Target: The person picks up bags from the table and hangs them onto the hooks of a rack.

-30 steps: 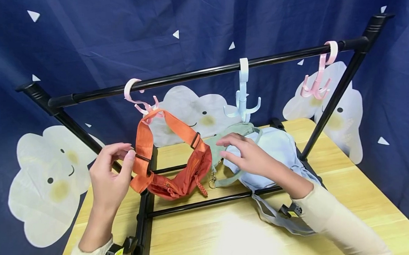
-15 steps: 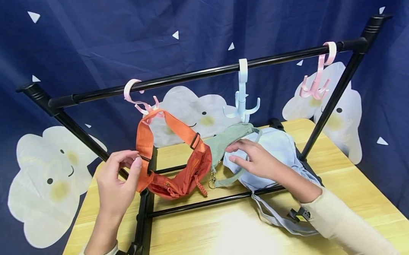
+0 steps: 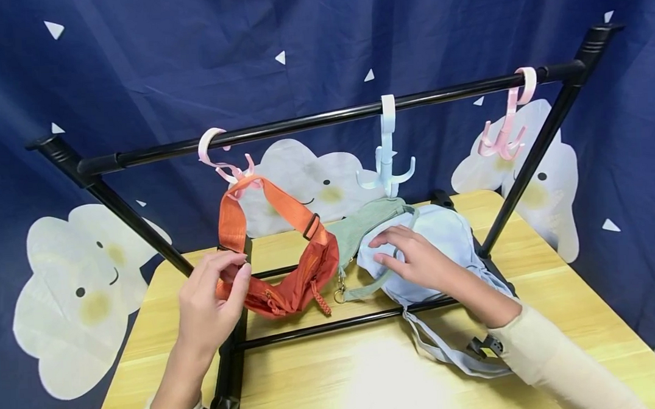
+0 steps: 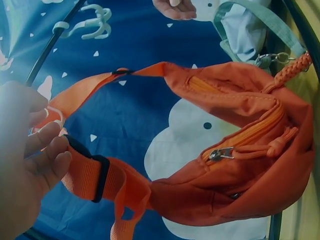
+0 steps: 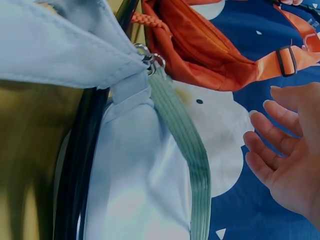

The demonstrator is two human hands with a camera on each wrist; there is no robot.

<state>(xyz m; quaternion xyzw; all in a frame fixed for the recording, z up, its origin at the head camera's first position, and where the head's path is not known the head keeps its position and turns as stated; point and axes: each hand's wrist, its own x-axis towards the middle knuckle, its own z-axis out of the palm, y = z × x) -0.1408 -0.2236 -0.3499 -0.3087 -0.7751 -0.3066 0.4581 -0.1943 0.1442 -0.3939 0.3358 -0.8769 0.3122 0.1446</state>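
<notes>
An orange waist bag (image 3: 295,288) hangs by its strap (image 3: 291,206) from the left pink hook hanger (image 3: 235,172), its pouch close over the rack's base. My left hand (image 3: 213,301) is in front of the strap's left side, fingers loosely bent and holding nothing. In the left wrist view its fingers overlap the strap beside a black buckle (image 4: 101,178). My right hand (image 3: 412,259) hovers over a light blue bag (image 3: 446,230) and a sage green bag (image 3: 356,224), fingers relaxed. The right wrist view shows that palm empty, apart from the green strap (image 5: 192,155).
A black rack bar (image 3: 313,118) crosses above the wooden table (image 3: 302,376). A light blue hook hanger (image 3: 387,159) and another pink one (image 3: 505,129) hang from it. The blue bag's grey strap (image 3: 449,358) trails over the front rail (image 3: 322,333).
My left hand has moved right and down along the strap's left side. My right hand has drawn back slightly to the right. The orange bag hangs nearly unchanged.
</notes>
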